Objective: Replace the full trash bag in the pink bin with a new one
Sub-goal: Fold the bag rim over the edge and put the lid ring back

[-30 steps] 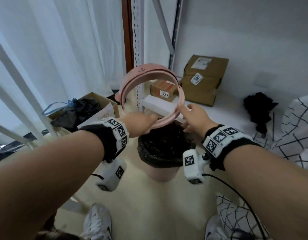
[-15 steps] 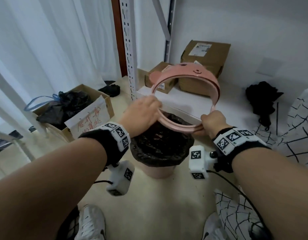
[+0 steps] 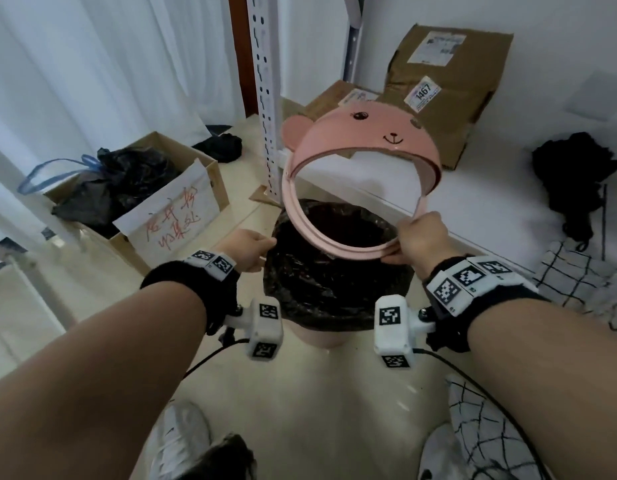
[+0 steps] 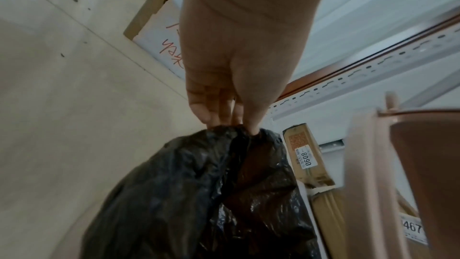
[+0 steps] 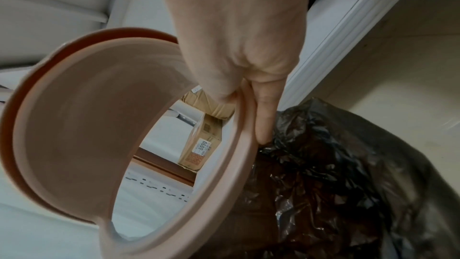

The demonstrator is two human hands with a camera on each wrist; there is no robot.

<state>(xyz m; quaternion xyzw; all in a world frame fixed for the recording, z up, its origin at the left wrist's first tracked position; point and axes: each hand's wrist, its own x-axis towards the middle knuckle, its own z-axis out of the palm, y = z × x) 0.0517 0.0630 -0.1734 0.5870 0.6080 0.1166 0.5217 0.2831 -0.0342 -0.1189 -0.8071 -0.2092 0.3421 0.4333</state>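
The pink bin [image 3: 320, 336] stands on the floor between my arms, its rim covered by a black trash bag [image 3: 310, 289] folded over it. My right hand [image 3: 416, 239] grips the pink bear-face lid ring [image 3: 362, 147], held tilted above the bin's far right side; in the right wrist view the lid ring [image 5: 74, 129] sits between thumb and fingers [image 5: 263, 117]. My left hand [image 3: 248, 249] pinches the bag's edge at the bin's left rim; the left wrist view shows its fingertips [image 4: 224, 119] on the gathered black bag [image 4: 199, 194].
An open cardboard box [image 3: 168, 216] with a tied black bag stands on the floor to the left. A white shelf upright [image 3: 267, 98] rises behind the bin. Parcels [image 3: 449, 84] lie on the low white shelf, with dark cloth [image 3: 577, 174] at right. My shoes [image 3: 185, 434] are below.
My left hand has let go of the lid ring and come down to the bag's edge at the bin's left rim. The right hand alone holds the lid, shifted right.
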